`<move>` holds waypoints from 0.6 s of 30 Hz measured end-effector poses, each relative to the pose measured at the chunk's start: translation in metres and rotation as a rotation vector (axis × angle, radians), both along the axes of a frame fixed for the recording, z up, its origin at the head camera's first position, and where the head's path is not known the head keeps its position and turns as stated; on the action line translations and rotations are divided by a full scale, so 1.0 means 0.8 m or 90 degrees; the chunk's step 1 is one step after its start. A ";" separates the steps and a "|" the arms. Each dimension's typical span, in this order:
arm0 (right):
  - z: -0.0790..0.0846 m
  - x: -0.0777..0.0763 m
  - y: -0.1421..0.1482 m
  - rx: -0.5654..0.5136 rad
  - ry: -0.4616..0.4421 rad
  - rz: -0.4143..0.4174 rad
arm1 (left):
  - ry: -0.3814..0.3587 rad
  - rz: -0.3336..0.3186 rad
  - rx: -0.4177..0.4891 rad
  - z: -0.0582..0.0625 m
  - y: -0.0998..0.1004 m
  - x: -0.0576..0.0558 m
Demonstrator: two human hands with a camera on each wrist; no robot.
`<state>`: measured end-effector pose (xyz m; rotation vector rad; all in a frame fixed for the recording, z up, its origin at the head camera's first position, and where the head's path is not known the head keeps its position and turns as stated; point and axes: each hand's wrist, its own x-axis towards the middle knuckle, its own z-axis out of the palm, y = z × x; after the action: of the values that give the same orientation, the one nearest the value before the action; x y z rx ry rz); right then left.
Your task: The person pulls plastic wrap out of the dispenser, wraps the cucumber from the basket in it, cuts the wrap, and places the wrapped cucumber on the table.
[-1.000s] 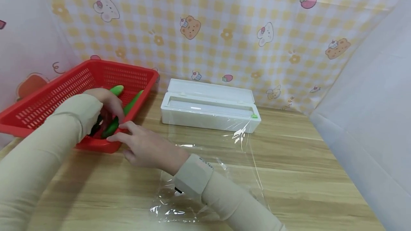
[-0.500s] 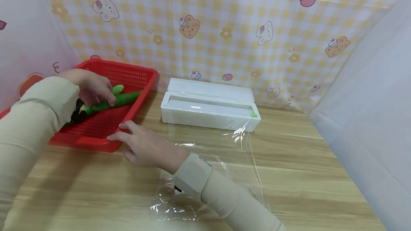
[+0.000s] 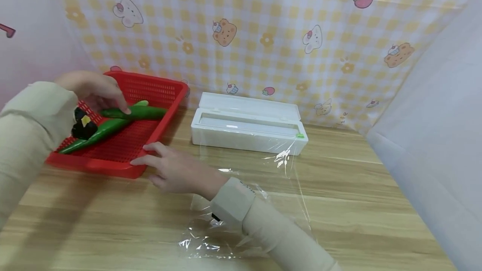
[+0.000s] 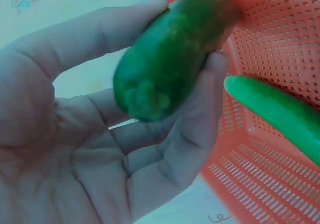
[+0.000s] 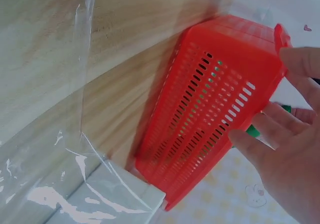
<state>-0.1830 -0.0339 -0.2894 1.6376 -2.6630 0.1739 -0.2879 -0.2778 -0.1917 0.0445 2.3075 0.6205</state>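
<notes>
My left hand pinches a dark green cucumber between thumb and fingers, over the red basket. In the left wrist view, this cucumber points its stem end toward the camera, and the palm stays off it. Below it, a second cucumber lies slantwise in the basket, partly hidden by the held one and the dark device at the left wrist. My right hand grips the basket's rim at its near right corner, with fingertips over the edge.
A white cling film box stands behind, lid up, with a green slider at its right end. Clear film runs from it over the wooden table, partly under the right forearm. A patterned cloth hangs behind.
The left hand has lifted one cucumber from the basket's near right part and moved back and left with it. The other cucumber now shows more fully. The right hand stays at the rim.
</notes>
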 end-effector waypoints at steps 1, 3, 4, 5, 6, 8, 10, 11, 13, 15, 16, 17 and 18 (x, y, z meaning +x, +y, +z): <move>0.000 -0.001 0.004 0.001 -0.003 0.004 | -0.016 0.003 0.011 0.000 -0.002 0.001; 0.000 -0.004 0.014 0.003 -0.022 0.003 | -0.037 0.001 0.028 0.000 -0.009 0.002; 0.000 -0.006 0.020 0.005 -0.032 -0.005 | -0.046 -0.001 0.039 -0.001 -0.013 0.003; -0.001 -0.008 0.027 0.001 -0.043 -0.016 | -0.050 -0.002 0.047 -0.002 -0.018 0.004; -0.002 -0.010 0.035 -0.008 -0.052 -0.028 | -0.053 -0.004 0.055 -0.002 -0.024 0.005; -0.002 -0.015 0.053 -0.031 -0.078 -0.065 | -0.041 -0.019 0.063 -0.003 -0.037 0.006; -0.001 -0.021 0.073 -0.058 -0.101 -0.111 | -0.029 -0.026 0.064 -0.003 -0.048 0.005; -0.001 -0.024 0.081 -0.077 -0.118 -0.131 | -0.020 -0.028 0.064 -0.003 -0.053 0.006; 0.002 -0.031 0.097 -0.112 -0.152 -0.176 | -0.008 -0.029 0.067 -0.001 -0.063 0.009; 0.006 -0.039 0.110 -0.162 -0.181 -0.202 | -0.006 -0.014 0.077 0.003 -0.071 0.014; 0.008 -0.044 0.115 -0.189 -0.194 -0.208 | -0.008 -0.003 0.088 0.005 -0.074 0.017; 0.010 -0.048 0.118 -0.214 -0.204 -0.214 | -0.009 0.011 0.097 0.007 -0.077 0.021; 0.012 -0.051 0.120 -0.241 -0.218 -0.220 | -0.011 0.022 0.107 0.009 -0.081 0.024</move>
<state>-0.2239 0.0624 -0.2800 1.1016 -2.8529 0.9562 -0.2685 -0.3422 -0.1841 0.0788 2.2392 0.8283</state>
